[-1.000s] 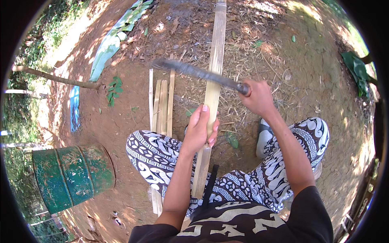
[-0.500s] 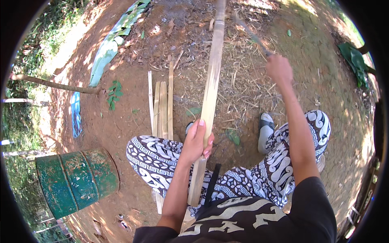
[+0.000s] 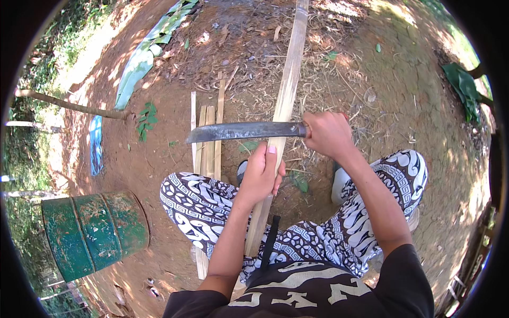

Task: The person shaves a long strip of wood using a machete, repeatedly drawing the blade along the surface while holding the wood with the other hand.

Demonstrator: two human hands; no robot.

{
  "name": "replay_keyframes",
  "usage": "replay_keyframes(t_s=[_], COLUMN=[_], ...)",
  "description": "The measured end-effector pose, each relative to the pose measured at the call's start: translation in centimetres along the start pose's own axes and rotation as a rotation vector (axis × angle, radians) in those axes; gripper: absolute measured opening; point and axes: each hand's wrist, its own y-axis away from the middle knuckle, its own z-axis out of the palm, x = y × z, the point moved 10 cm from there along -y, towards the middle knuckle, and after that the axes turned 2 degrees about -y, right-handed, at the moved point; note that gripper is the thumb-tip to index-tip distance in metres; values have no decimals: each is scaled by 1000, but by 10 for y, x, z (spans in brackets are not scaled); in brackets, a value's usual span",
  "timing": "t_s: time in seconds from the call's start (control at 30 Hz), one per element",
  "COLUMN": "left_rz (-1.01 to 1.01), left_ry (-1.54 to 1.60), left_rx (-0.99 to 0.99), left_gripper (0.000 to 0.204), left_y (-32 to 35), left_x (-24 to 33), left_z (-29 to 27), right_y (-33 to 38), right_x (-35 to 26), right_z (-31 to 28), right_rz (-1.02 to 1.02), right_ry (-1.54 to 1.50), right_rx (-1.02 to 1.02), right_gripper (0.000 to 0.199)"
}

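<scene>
A long pale bamboo strip (image 3: 289, 85) runs from my lap away from me between my knees. My left hand (image 3: 261, 172) is wrapped round it near its lower part, thumb lying along the top. In my right hand (image 3: 327, 133) is the handle of a machete (image 3: 238, 130), its broad dark blade pointing left. That blade lies crosswise over the strip, just beyond my left thumb. Whether its edge bites into the bamboo I cannot tell. Several cut bamboo strips (image 3: 209, 143) lie on the ground beside my left knee, partly behind the blade.
A rusty green drum (image 3: 95, 230) lies at the left. Beyond it are a blue plastic piece (image 3: 96, 146), a thin branch (image 3: 69, 104) and a long banana leaf (image 3: 137, 71). Bamboo shavings (image 3: 318, 79) litter the dirt ahead. A dark green leaf (image 3: 462, 85) hangs at the far right.
My right hand has brought the machete from the far right back toward me and across the bamboo strip. The strip's far end has swung slightly right; my left hand still grips it.
</scene>
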Motion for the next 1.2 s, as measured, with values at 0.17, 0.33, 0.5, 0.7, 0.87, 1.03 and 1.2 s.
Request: replay_keyframes(t_s=[0.17,0.33,0.5,0.7,0.87,1.03,1.2], left_rz=[54,150,-18,23,46,37,31], left_ry=[-196,-353,-333,-81,-141,-62,45], left_rx=[50,89,48,94,122,191,206], left_gripper=[32,34,32,33,35,32,33], left_y=[3,7,10,-5,-10,-14,-6], left_x=[4,0,-17,-10,-7,-2,-14], left_z=[-3,-12,-18,-3,-18,-33,-48], right_y=[0,-1,2,-45,-94,-101,-111], right_x=[5,35,217,154,125,105,102], right_z=[20,49,-8,-58,-96,-31,-14], right_rz=[58,111,806,474,307,220,364], right_ry=[51,0,34,-1051,-1493,-2070,-1832], right_rx=[-99,-101,162,455,494,419,312], right_gripper=[14,12,29,27,17,23,18])
